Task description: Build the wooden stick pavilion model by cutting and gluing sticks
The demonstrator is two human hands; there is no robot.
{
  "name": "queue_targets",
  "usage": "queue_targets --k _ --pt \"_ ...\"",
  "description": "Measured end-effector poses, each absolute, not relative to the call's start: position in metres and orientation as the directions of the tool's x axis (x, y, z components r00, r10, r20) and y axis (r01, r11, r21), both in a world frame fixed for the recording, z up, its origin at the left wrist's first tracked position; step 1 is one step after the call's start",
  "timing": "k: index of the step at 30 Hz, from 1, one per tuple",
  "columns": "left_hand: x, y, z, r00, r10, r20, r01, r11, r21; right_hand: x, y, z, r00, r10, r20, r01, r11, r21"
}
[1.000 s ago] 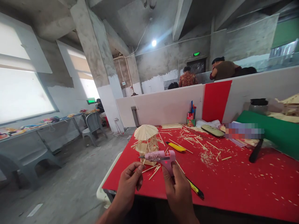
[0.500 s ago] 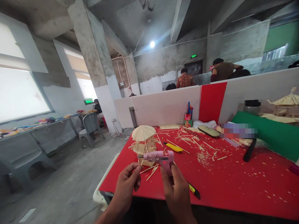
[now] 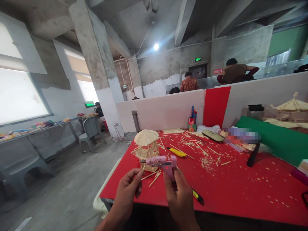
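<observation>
My right hand is wrapped round the handle of a pink hot glue gun, its nozzle pointing left. Between the thumb and fingers of my left hand is a short thin wooden stick, its upper end close to the nozzle; whether they touch I cannot tell. Behind the gun stands a small pavilion model built of wooden sticks, with a round pitched roof; the gun hides part of its lower body. Several loose sticks lie at its base.
On the red table lie a yellow utility knife, a second knife by the front edge, and scattered stick offcuts. A pen holder, an oval case, a green board and another stick model stand farther back.
The view has shifted slightly, so the table and the things on it sit a little farther left. Both hands keep the same grips on the stick and the glue gun.
</observation>
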State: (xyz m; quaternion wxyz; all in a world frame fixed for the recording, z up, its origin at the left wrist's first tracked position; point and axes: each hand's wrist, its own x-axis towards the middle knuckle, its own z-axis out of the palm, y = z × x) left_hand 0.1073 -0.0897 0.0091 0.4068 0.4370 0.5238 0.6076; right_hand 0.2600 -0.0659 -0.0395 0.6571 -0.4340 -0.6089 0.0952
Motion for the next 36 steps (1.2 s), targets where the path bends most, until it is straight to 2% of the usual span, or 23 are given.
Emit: queue_targets --k 12,20,36 --pt "0.1093 -0.0909 0.0102 -0.287 0.953 0.097 -0.04 -0.114 0.993 0.2599 -0.0674 -0.0391 0.235 0.691 0.683 0.351 0.595 -0.723" --pt "0.1079 -0.0914 0.0077 -0.276 0.955 0.112 -0.02 -0.122 0.992 0.2599 -0.0658 -0.04 0.241 0.659 0.713 0.394 0.605 -0.692" --pt "0.1056 -0.0908 0.005 -0.281 0.955 0.093 -0.034 -0.107 0.994 0.2581 -0.0651 -0.0401 0.227 0.659 0.717 0.367 0.624 -0.69"
